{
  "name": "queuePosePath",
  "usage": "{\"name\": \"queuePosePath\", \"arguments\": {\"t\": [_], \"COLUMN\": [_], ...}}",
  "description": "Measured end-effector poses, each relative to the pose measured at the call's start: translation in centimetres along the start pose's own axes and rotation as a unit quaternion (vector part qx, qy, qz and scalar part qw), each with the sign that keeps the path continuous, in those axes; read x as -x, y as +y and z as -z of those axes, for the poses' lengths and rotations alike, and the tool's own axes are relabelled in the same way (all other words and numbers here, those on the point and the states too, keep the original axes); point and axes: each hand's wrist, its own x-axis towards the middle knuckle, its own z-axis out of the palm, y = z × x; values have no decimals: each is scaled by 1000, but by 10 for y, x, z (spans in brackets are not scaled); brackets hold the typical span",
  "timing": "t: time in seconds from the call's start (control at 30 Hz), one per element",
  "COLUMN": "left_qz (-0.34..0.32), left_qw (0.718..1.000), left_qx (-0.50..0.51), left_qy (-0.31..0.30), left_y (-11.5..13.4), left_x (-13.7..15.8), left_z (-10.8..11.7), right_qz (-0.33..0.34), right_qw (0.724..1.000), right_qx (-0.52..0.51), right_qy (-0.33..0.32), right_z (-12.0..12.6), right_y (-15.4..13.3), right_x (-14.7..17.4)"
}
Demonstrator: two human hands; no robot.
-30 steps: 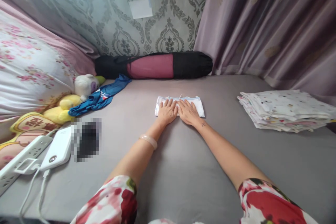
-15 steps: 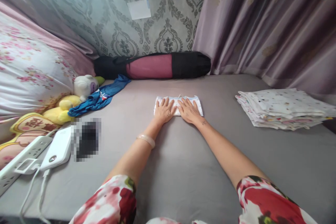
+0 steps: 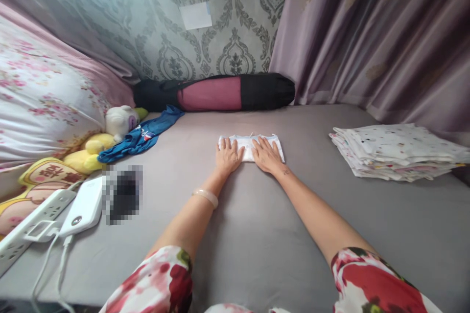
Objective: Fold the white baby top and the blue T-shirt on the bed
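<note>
A small folded white cloth [image 3: 248,152] with a pale blue edge lies flat in the middle of the grey sheet [image 3: 253,215]. My left hand [image 3: 228,156] rests on its left part, palm down, fingers stretched out. On its right part lies my right hand [image 3: 267,155], also flat with the fingers spread. Both hands touch the cloth from above, and bare cloth shows between the two thumbs. What is under the palms is hidden.
At the right is a stack of folded printed cloths [image 3: 396,151]. A black and pink long bag [image 3: 213,93] lies along the wall. To the left are a blue garment [image 3: 143,137], plush toys [image 3: 121,121], a white power bank [image 3: 82,205] and a power strip [image 3: 36,227].
My hands have slid slightly apart on the cloth, baring more of its middle. The cloth stays in place.
</note>
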Motion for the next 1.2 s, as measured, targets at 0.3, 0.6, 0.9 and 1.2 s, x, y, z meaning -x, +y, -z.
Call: {"name": "queuePosePath", "arguments": {"t": [0.3, 0.6, 0.9, 1.2], "left_qz": [-55, 17, 5, 15], "left_qw": [996, 996, 993, 993], "left_qx": [44, 61, 89, 79], "left_qy": [-60, -68, -80, -84], "left_y": [-25, -26, -37, -42], "left_x": [-1, -1, -3, 1], "left_z": [8, 4, 4, 9], "right_qz": [-7, -35, -19, -62], "right_qw": [1000, 999, 999, 997], "right_qx": [13, 37, 39, 36], "right_qy": [-8, 13, -14, 2], "right_z": [-2, -4, -5, -3], "right_y": [15, 20, 29, 37], "right_x": [-4, 0, 0, 4]}}
